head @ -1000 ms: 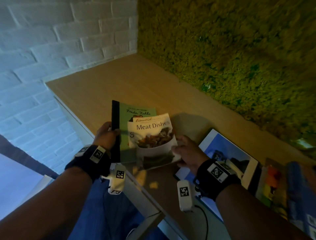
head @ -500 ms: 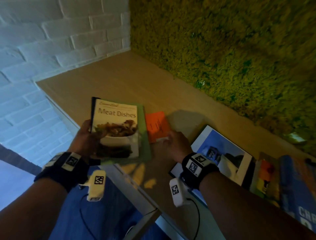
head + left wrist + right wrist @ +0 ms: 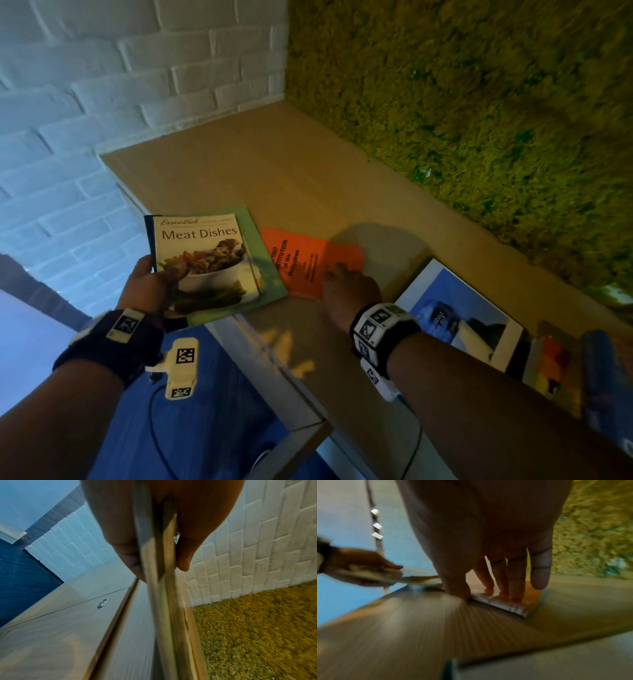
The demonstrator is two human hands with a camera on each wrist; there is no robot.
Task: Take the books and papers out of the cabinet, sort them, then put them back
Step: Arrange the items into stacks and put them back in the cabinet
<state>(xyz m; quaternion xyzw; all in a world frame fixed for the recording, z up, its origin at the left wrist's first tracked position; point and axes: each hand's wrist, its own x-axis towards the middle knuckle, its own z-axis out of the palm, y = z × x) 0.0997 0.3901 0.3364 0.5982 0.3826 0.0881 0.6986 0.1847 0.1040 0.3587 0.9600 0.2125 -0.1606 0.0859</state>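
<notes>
Fingers (image 3: 516, 580) of the right hand (image 3: 349, 291) are laid nearly straight on the orange booklet (image 3: 305, 263), which is pressed flat against the worktop (image 3: 274, 171), thumb at its near edge. The Meat Dishes cookbook (image 3: 205, 260) and a green book (image 3: 267, 270) beneath are gripped by the left hand (image 3: 150, 287), thumb on the cover, over the worktop's edge.

A wooden top (image 3: 212, 164) meets a white brick wall (image 3: 102, 85) and mossy green wall (image 3: 479, 102).
</notes>
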